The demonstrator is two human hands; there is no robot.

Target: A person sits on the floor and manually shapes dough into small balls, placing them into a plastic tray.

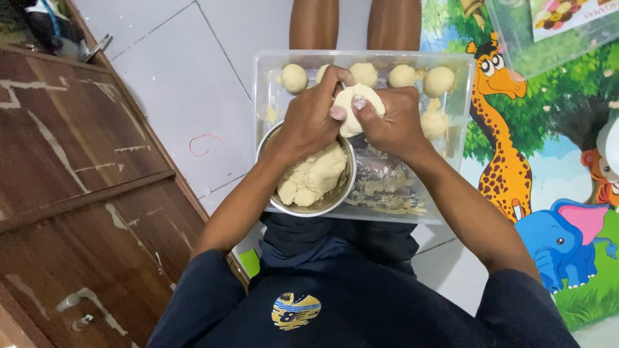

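A flattened piece of pale dough sits between both hands, held above the clear plastic tub. The left hand curls over the dough's left edge, its fingers pressed together and pinching the dough with the thumb. The right hand cups the dough from the right, its fingers bent and pressing into the top face. Inside the tub, along its far wall, lies a row of rolled dough balls, with one more ball by the tub's right wall, just beside the right hand. A metal bowl stands in the tub's near left corner, below the left hand, holding a lump of raw dough. Dough scraps smear the tub's bottom right of the bowl. The tub rests on the person's lap above a tiled floor, with a cartoon animal mat to the tub's right.
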